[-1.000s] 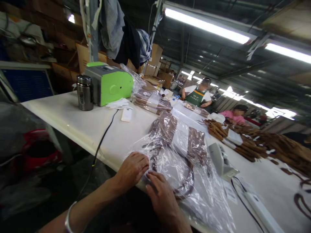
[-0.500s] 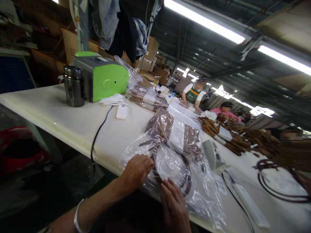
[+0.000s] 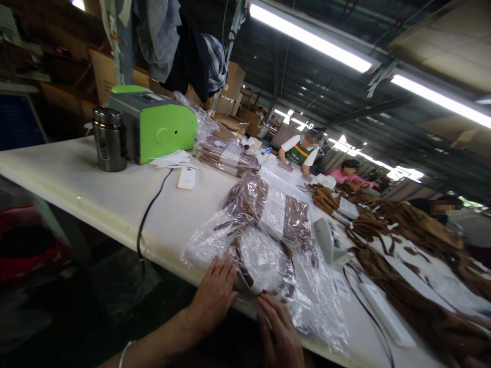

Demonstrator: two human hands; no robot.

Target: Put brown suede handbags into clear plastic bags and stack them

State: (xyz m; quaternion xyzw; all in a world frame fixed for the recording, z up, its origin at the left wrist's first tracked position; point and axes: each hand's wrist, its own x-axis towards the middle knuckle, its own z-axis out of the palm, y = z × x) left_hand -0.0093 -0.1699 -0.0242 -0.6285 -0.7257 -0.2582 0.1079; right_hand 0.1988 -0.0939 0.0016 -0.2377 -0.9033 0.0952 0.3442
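A clear plastic bag (image 3: 318,306) lies at the table's front edge. Inside it is a folded brown item (image 3: 297,217) with a white paper band (image 3: 273,212) around it. Its dark brown looped strap (image 3: 289,266) curves toward me under the plastic. My left hand (image 3: 215,291) rests on the plastic left of the loop, fingers stretched out and nothing gripped. My right hand (image 3: 282,329) lies at the near edge of the bag, just below the loop. Its fingers are extended and its thumb is partly apart; the palm side is hidden.
A green and grey machine (image 3: 164,128) and a steel flask (image 3: 110,140) stand at the left. A black cable (image 3: 148,212) crosses the table edge. More bagged brown items (image 3: 230,153) lie behind. To the right are a grey device (image 3: 328,243), a white power strip (image 3: 387,312) and brown goods (image 3: 414,220). Co-workers sit beyond.
My left hand has gone from closed on the plastic to flat with fingers spread. My right hand stays near the loop. A brown piece now lies on the right of the table, where dark loops lay before.
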